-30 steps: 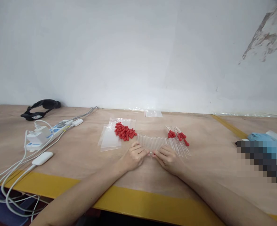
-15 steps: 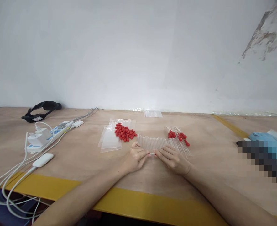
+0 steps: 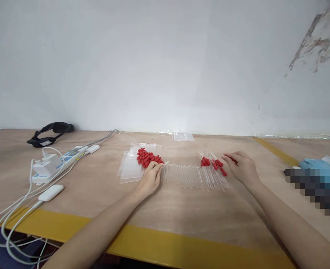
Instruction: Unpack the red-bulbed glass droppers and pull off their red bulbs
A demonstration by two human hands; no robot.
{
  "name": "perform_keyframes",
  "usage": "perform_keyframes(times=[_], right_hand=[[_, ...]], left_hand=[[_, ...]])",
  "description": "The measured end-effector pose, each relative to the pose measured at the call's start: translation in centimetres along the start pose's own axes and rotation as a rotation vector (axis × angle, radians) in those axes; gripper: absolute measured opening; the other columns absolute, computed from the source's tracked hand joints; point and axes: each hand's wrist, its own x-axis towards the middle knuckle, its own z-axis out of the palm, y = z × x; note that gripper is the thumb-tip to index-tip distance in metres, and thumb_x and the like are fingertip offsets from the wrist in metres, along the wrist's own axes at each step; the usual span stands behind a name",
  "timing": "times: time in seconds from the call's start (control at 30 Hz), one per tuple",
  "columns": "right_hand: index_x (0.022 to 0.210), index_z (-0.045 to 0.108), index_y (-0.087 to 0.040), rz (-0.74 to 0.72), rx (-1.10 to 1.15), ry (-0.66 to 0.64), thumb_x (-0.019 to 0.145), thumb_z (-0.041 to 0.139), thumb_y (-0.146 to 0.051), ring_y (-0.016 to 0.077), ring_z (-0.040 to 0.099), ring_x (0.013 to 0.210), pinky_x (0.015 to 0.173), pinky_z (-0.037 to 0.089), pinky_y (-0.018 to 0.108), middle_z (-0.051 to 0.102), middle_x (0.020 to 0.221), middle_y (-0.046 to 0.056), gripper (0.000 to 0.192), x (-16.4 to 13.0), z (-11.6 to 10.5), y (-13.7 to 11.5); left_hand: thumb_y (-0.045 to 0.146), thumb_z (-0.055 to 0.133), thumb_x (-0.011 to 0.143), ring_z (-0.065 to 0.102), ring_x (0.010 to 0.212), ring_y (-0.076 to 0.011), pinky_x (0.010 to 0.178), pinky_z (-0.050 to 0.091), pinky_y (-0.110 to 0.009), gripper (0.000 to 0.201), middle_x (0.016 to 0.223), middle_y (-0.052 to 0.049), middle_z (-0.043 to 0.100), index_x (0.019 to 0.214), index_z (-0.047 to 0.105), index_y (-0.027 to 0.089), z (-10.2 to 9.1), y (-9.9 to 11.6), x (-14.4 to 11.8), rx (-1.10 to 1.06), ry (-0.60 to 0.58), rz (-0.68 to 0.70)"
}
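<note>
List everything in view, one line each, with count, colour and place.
red caps: a pile, red, on the bags at centre-left
glass tubes: a row of many, clear, table centre
capped tubes: several, clear with red caps, right end of the row
bags: a few, clear, left of the tubes
small bag: one, clear, by the wall
power strip: one, white, left
headset: one, black, far left
left hand: at the red caps
right hand: at the capped tubes

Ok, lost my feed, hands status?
Left hand at red caps, fingers on a tube. Right hand sets capped tube beside pile. Nothing blocking.
</note>
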Motion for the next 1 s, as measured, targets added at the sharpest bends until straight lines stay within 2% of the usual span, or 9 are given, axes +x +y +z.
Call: perform_keyframes(times=[0.07, 0.17, 0.27, 0.37, 0.47, 0.6, 0.83, 0.9, 1.0], right_hand=[[0.086, 0.067, -0.014, 0.196, -0.062, -0.141, 0.078, 0.047, -0.026, 0.0181, 0.058, 0.073, 0.066, 0.043, 0.028, 0.063, 0.074, 0.008, 0.024, 0.4, -0.2, 1.8], [0.095, 0.064, -0.014, 0.489, -0.021, -0.383, 0.074, 0.047, -0.022, 0.0178, 0.060, 0.069, 0.064, 0.043, 0.028, 0.065, 0.071, 0.006, 0.028, 0.7, -0.4, 3.7], [0.092, 0.062, -0.013, 0.658, 0.045, -0.468, 0.068, 0.055, -0.027, 0.0163, 0.059, 0.062, 0.058, 0.042, 0.026, 0.065, 0.072, 0.006, 0.029, 0.5, -0.3, 4.4], [0.081, 0.061, -0.013, 0.676, 0.086, -0.446, 0.062, 0.061, -0.034, 0.0156, 0.058, 0.061, 0.053, 0.041, 0.024, 0.065, 0.075, 0.008, 0.028, 0.0, 0.1, 4.3], [0.073, 0.060, -0.014, 0.651, 0.122, -0.441, 0.059, 0.062, -0.038, 0.0144, 0.056, 0.057, 0.048, 0.038, 0.023, 0.064, 0.068, 0.007, 0.028, -0.4, 0.6, 4.1], [0.069, 0.060, -0.015, 0.667, 0.145, -0.514, 0.058, 0.062, -0.037, 0.0127, 0.054, 0.054, 0.045, 0.036, 0.021, 0.063, 0.063, 0.004, 0.024, -0.6, 1.2, 3.9], [0.063, 0.064, -0.015, 0.634, 0.113, -0.592, 0.064, 0.055, -0.045, 0.0104, 0.047, 0.045, 0.042, 0.030, 0.021, 0.057, 0.051, 0.001, 0.031, -0.6, 1.2, 3.9], [0.066, 0.065, -0.015, 0.660, 0.125, -0.545, 0.066, 0.053, -0.044, 0.0117, 0.049, 0.048, 0.044, 0.032, 0.022, 0.058, 0.053, 0.002, 0.032, -0.6, 1.0, 4.0], [0.072, 0.066, -0.016, 0.646, 0.118, -0.405, 0.067, 0.052, -0.044, 0.0147, 0.053, 0.056, 0.049, 0.035, 0.023, 0.062, 0.061, 0.004, 0.031, -0.5, 0.8, 3.7]], left_hand=[[0.012, 0.035, 0.085, 0.049, 0.079, -0.0141, 0.073, 0.044, -0.027, 0.027, 0.084, -0.005, 0.047, 0.106, 0.053, 0.015, 0.9, -0.1, 0.3, 0.033, 0.044, 0.032], [0.011, 0.037, 0.084, 0.049, 0.078, -0.0144, 0.070, 0.045, -0.027, 0.027, 0.084, -0.005, 0.047, 0.105, 0.053, 0.015, 1.9, -0.4, 0.6, 0.085, 0.062, 0.100], [0.009, 0.038, 0.083, 0.051, 0.079, -0.0154, 0.070, 0.046, -0.027, 0.023, 0.083, -0.005, 0.051, 0.097, 0.055, 0.015, 2.4, -0.8, 0.6, 0.142, 0.034, 0.173], [0.009, 0.039, 0.083, 0.053, 0.080, -0.0158, 0.071, 0.047, -0.028, 0.019, 0.083, -0.005, 0.054, 0.087, 0.056, 0.016, 2.5, -0.9, 0.5, 0.163, 0.008, 0.225], [0.013, 0.043, 0.082, 0.054, 0.082, -0.0154, 0.072, 0.047, -0.027, 0.015, 0.086, -0.005, 0.056, 0.084, 0.057, 0.017, 2.6, -0.7, 0.3, 0.131, -0.015, 0.250], [0.021, 0.047, 0.081, 0.054, 0.082, -0.0154, 0.072, 0.047, -0.027, 0.013, 0.088, -0.006, 0.055, 0.081, 0.059, 0.017, 2.7, -0.4, 0.1, 0.083, -0.059, 0.231], [0.030, 0.051, 0.081, 0.051, 0.091, -0.0186, 0.081, 0.045, -0.033, 0.021, 0.094, -0.007, 0.054, 0.096, 0.058, 0.018, 2.4, -0.1, 0.0, 0.048, -0.063, 0.204], [0.029, 0.050, 0.082, 0.050, 0.091, -0.0188, 0.081, 0.044, -0.034, 0.022, 0.094, -0.008, 0.054, 0.098, 0.058, 0.017, 2.2, 0.1, 0.0, 0.036, -0.042, 0.186], [0.028, 0.047, 0.083, 0.049, 0.090, -0.0184, 0.081, 0.043, -0.035, 0.022, 0.094, -0.008, 0.054, 0.099, 0.058, 0.017, 1.7, 0.2, 0.0, 0.027, -0.016, 0.157]])
